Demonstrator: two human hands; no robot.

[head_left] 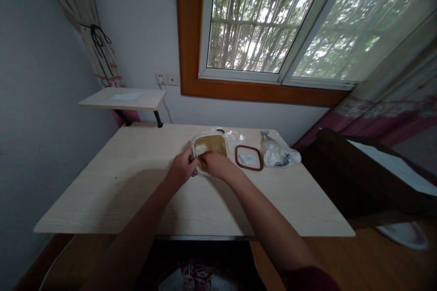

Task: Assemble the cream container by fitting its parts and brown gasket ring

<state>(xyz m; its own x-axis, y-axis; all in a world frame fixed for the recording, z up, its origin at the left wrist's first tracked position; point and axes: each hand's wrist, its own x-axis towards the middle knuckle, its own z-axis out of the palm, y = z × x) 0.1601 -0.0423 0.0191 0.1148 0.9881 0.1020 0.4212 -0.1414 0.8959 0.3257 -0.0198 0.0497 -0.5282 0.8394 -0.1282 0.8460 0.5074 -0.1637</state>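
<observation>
A squarish container (pixel 212 141) with a pale rim and a yellowish-tan inside sits toward the back middle of the table. My left hand (pixel 182 164) is closed at its near left corner, thumb on top, holding the rim. Over the container's near side, my right hand (pixel 215 163) has its fingers bent together close to the left thumb. Whatever those fingers pinch is hidden by the hand. Just to the right lies a brown-red rectangular ring (pixel 241 167), like a lid edge, with a small whitish packet (pixel 248 159) seen inside it.
A clear crumpled plastic bag (pixel 278 152) lies at the table's right edge, and shiny clear plastic (pixel 235 135) is behind the ring. A small raised shelf (pixel 150 99) stands at the back left of the pale table (pixel 136 200). Wall and window are behind.
</observation>
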